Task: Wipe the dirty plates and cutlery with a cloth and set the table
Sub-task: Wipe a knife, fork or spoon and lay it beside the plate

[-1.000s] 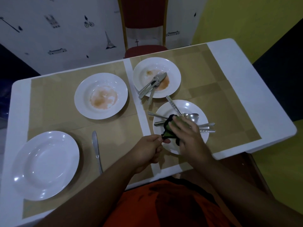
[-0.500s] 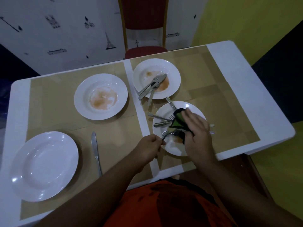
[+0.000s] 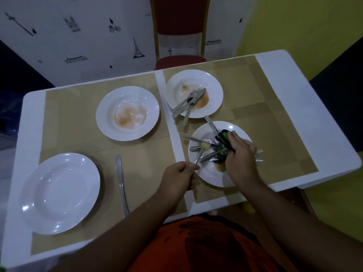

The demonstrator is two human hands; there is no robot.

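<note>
In the head view, the left hand (image 3: 179,176) pinches 1 cutlery handle (image 3: 197,163) over the stained near-right plate (image 3: 208,178) while the right hand (image 3: 242,154) grips the dark cloth (image 3: 224,137) there; best to steady that handle and pull the cloth firmly tipward.

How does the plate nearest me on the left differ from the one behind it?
The near-left plate is clean; the plate behind it has an orange-brown smear. A knife lies beside the near-left plate; none beside the other. Both are white, round and hold no cutlery.
</note>
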